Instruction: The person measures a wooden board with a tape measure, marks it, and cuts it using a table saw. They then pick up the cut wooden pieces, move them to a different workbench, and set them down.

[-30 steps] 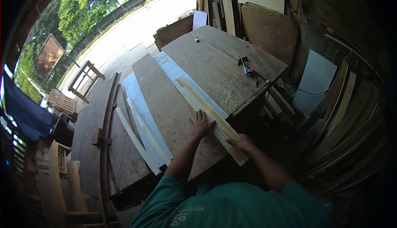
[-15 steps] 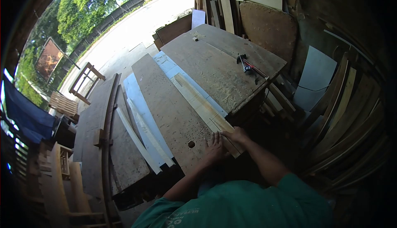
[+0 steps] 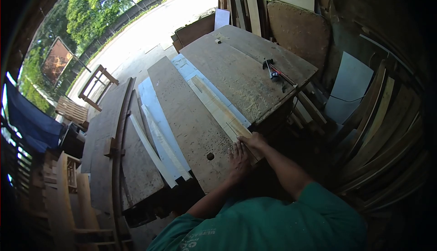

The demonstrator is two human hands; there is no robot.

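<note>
A long pale wooden plank (image 3: 214, 102) lies lengthwise on the worn plywood worktop, with pencil lines near its close end. My right hand (image 3: 256, 142) is closed over the right edge of the plank near that end, thumb side forward. Just left of it, my left hand (image 3: 238, 158) rests with fingers stretched out flat at the plank's left edge; its thumb is hidden. A pale blue strip (image 3: 227, 107) runs along the plank's right side. The brown plywood panel (image 3: 182, 110) with a dark round hole lies to the left.
A claw hammer (image 3: 282, 76) and a small dark tool (image 3: 273, 74) sit on the right worktop (image 3: 232, 64) among sawdust. Narrow wood strips (image 3: 152, 153) lie on the left. Stacked boards (image 3: 382, 151) lean at the far right. A wooden frame stand (image 3: 98, 87) stands outside.
The plank has slid slightly forward, away from me. My right hand has shifted forward and a little left with it, and my left hand has moved slightly forward.
</note>
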